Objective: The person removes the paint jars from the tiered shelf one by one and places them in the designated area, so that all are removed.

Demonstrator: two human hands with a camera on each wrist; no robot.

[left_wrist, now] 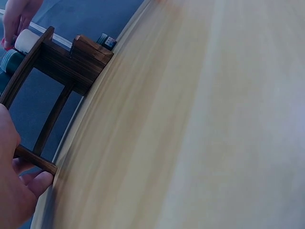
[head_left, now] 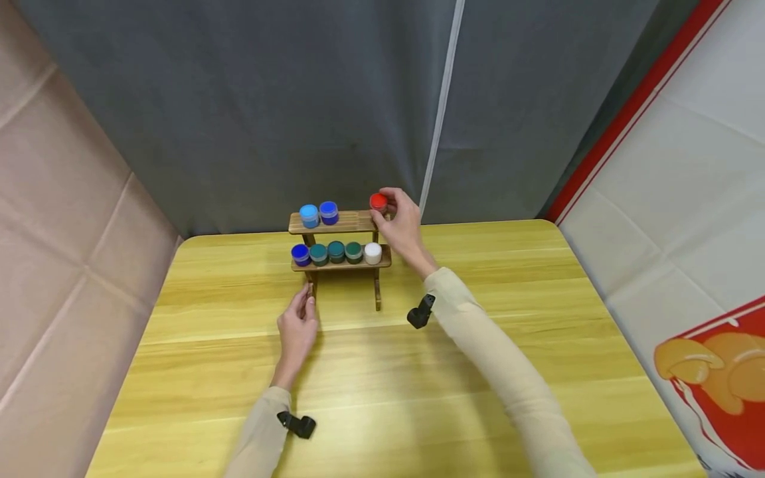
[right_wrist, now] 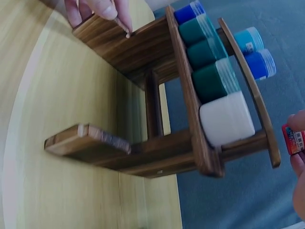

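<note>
A two-tier wooden rack stands at the back of the table. My left hand holds its front left leg low down; in the left wrist view the fingers curl about the foot. At the upper shelf's right end, my right hand pinches a small red paint jar between thumb and fingers. Farther left on that shelf sit a light blue jar and a blue jar. Along the lower shelf stand a dark blue jar, several green jars and a white jar.
Behind the table hangs a grey curtain, close to the rack's back. Pale padded panels rise at the left, and a white and red printed sheet at the right. A small dark jar shows beyond the rack's foot in the left wrist view.
</note>
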